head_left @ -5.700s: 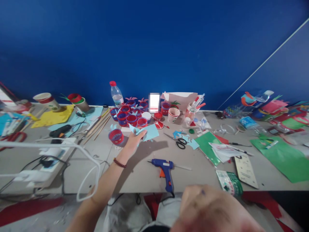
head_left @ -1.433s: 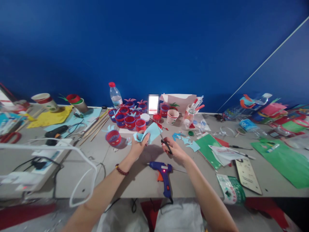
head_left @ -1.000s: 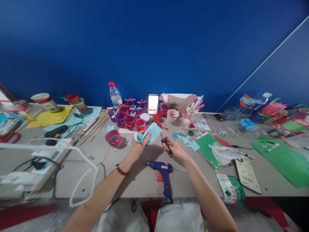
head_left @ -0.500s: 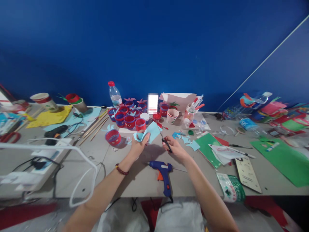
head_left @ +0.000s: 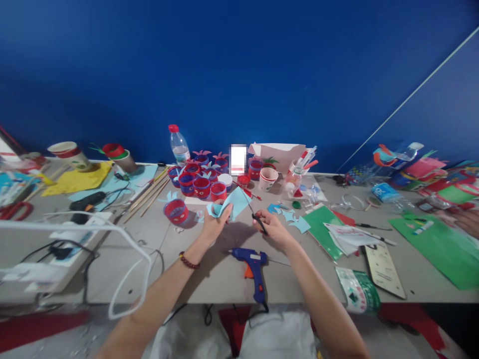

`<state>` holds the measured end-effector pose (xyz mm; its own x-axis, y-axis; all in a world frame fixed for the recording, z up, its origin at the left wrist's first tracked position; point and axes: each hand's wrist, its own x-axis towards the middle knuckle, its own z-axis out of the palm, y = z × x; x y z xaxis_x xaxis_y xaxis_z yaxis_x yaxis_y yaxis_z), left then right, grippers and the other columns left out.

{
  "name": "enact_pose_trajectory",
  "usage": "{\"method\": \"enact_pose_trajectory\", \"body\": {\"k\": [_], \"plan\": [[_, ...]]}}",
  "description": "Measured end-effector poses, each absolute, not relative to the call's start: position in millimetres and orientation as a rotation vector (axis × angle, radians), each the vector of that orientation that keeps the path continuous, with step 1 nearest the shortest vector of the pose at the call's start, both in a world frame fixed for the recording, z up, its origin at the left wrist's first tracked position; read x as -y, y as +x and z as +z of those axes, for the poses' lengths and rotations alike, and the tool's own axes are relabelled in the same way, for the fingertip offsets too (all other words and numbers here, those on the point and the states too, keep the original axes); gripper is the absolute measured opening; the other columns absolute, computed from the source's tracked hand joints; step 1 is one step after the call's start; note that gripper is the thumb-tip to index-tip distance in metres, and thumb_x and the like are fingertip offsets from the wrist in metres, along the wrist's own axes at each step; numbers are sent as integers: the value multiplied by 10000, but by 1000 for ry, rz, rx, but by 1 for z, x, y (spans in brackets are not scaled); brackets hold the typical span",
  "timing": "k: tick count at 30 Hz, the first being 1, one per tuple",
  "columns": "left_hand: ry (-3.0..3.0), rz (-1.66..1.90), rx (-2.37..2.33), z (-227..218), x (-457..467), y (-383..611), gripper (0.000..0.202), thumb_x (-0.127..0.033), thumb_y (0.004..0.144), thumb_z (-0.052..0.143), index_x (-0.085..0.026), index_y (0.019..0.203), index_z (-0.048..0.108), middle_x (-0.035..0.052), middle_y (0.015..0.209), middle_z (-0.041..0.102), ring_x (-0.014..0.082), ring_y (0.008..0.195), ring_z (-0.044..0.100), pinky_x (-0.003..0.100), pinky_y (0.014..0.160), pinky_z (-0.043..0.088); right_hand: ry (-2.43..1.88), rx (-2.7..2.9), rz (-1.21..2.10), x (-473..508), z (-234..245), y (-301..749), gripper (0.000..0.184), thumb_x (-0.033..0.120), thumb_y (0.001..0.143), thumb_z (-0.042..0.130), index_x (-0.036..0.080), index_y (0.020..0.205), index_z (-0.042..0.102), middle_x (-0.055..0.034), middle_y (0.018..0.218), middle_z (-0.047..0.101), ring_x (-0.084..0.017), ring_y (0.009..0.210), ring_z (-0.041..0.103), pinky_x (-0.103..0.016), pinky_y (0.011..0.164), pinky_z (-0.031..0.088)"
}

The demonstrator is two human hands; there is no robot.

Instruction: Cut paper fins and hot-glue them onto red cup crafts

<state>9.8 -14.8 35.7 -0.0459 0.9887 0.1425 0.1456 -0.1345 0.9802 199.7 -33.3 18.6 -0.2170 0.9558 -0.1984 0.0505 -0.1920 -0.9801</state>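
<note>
Light blue paper [head_left: 240, 200], curled at its left end, is gripped in my left hand [head_left: 216, 223] above the table. My right hand [head_left: 275, 229] holds black-handled scissors [head_left: 259, 222], whose blades point up and left at the paper's right edge. Whether the blades are apart is too small to tell. Cut light blue scraps [head_left: 290, 215] lie to the right of the scissors. Behind my left hand stand several red and purple cups [head_left: 201, 188] with leaf-shaped paper tops. One such cup [head_left: 175, 211] sits apart, left of that hand.
A blue glue gun [head_left: 254, 271] lies between my forearms. Left are a power strip [head_left: 71, 257], a white cable [head_left: 123, 234] and wooden sticks [head_left: 147, 198]. Right are green sheets [head_left: 430, 249] and a pouch [head_left: 357, 290]. A bottle [head_left: 178, 145] stands behind. Another person's hand [head_left: 466, 219] shows far right.
Another person's hand has come into view at the far right edge. My own hands, the paper and the scissors stay almost where they were; the view has shifted very slightly.
</note>
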Motion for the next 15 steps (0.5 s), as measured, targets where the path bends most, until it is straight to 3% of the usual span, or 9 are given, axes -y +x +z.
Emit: {"method": "enact_pose_trajectory", "body": {"k": [15], "plan": [[1405,1252,-1307,37,17,11,233,-366,757,571,-219,608,468,-45,488,471,104,455,467,226,479,392,-1245,1289,1528,33,20,199,487,590,633,712,210,780,446,91,513,406,-57,431,296,-197,413,192]]}}
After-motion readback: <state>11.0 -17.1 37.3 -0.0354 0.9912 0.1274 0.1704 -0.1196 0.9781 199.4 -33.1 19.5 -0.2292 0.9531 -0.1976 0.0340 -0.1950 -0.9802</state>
